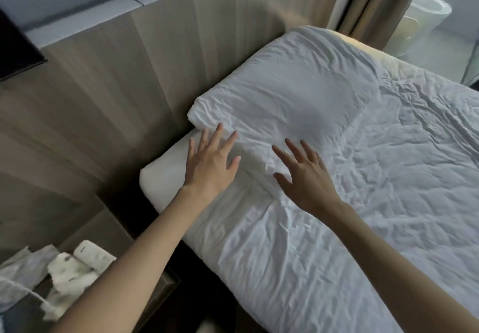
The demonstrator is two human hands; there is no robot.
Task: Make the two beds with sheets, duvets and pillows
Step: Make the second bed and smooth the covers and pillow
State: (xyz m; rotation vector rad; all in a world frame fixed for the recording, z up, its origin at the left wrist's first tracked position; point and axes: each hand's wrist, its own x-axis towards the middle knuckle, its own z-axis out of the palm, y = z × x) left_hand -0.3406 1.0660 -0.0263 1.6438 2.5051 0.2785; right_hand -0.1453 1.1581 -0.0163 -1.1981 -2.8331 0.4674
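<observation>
A white pillow (290,86) lies at the head of the bed against the wooden headboard (145,79). A crumpled white duvet (363,203) covers the bed below it. The mattress corner (160,180) in its white sheet shows at the left. My left hand (210,161) is spread flat, fingers straight, over the pillow's near left corner and the mattress edge. My right hand (303,174) is spread with straight fingers over the near edge of the pillow, where it meets the duvet. Neither hand holds anything.
A dark bedside table (85,231) stands at the lower left with crumpled white cloths or packets (72,275) on it. Beige curtains (373,1) hang at the back right, with a pale window area behind. A dark screen edge (15,47) is on the left wall.
</observation>
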